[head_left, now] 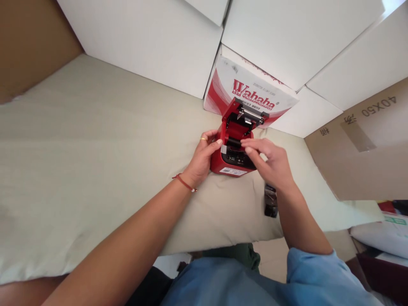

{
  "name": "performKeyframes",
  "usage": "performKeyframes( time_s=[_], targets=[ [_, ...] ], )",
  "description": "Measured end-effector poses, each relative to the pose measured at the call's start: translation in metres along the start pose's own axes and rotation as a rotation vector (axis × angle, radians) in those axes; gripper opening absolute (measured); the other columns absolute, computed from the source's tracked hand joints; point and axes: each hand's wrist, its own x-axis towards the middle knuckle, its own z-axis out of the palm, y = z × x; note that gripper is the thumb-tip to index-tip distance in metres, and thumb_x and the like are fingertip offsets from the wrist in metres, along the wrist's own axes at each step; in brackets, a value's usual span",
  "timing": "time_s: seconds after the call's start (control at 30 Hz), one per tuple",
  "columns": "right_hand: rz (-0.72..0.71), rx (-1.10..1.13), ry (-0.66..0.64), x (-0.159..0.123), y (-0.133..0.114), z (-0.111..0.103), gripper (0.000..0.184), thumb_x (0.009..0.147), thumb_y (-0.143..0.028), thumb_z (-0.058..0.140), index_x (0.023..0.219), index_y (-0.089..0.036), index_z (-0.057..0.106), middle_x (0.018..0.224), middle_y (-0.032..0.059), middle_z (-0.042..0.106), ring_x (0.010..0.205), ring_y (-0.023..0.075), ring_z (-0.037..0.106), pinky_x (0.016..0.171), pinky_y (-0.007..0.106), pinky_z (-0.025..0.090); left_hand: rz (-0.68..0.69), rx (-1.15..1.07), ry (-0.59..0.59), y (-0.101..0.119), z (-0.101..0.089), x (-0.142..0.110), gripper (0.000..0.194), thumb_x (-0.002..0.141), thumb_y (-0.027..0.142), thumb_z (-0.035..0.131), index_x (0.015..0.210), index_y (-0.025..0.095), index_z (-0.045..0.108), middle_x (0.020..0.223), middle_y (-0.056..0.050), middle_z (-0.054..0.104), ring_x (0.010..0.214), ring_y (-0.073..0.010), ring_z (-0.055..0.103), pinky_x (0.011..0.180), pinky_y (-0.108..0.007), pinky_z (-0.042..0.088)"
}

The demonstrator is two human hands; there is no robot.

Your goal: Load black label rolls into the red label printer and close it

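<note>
A small red and black label printer [233, 171] stands on the pale cloth, its hinged lid [251, 114] raised and tilted back. A black roller [235, 143] lies across its open inside. My left hand [205, 155] grips the printer's left side, with the thumb on the top rim and the fingers round the far side. At the right end of the roller, the fingertips and thumb of my right hand [269, 159] close together over the opening. The fingers partly hide that end of the roller. A dark, shiny wrapped item [270, 201] lies beneath my right wrist.
Behind the printer leans a white and red Wahaha carton [251, 87], against white panels [153, 38]. A brown cardboard box [366, 144] stands at the right, and a brown surface [35, 46] rises at the far left. Pale cloth [95, 170] covers the surface.
</note>
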Motion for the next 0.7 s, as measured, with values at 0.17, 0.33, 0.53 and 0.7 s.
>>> performKeyframes(
  time_s=[0.17,0.33,0.53,0.7],
  targets=[
    [-0.221,-0.024,0.012,-0.047,0.007,0.007,0.026,0.108,-0.030,0.066,0.123,-0.033,0.087,0.138,0.0083,0.087,0.129,0.0305,0.080,0.115,0.058,0.063,0.131,0.157,-0.099,-0.005,0.002,-0.005,0.081,0.082,0.062,0.097,0.148,0.035,0.061,0.170,-0.007,0.057,0.168,-0.0336,0.044,0.143,-0.051,0.031],
    [-0.216,-0.028,0.050,-0.056,0.021,0.018,0.031,0.110,-0.029,0.060,0.127,-0.034,0.087,0.140,0.0077,0.086,0.137,0.0301,0.078,0.121,0.061,0.061,0.221,0.271,-0.095,-0.006,0.005,-0.013,0.090,0.078,0.049,0.102,0.156,0.033,0.060,0.176,-0.010,0.048,0.174,-0.0371,0.035,0.148,-0.051,0.020],
    [-0.273,0.043,0.110,-0.060,0.023,0.018,0.028,0.111,-0.027,0.062,0.121,-0.033,0.087,0.131,0.0070,0.089,0.131,0.0298,0.080,0.119,0.059,0.062,0.286,0.413,-0.123,-0.008,0.001,-0.014,0.087,0.084,0.042,0.094,0.162,0.032,0.056,0.178,-0.010,0.046,0.173,-0.0374,0.035,0.148,-0.052,0.020],
    [-0.101,0.237,0.414,-0.030,0.042,0.010,0.031,0.115,-0.048,0.059,0.127,-0.034,0.083,0.136,0.0071,0.086,0.134,0.0286,0.077,0.120,0.056,0.059,0.279,0.531,-0.184,-0.012,-0.006,-0.011,0.093,0.089,0.036,0.086,0.171,0.038,0.043,0.180,-0.007,0.042,0.172,-0.0366,0.037,0.147,-0.057,0.024]
  ],
)
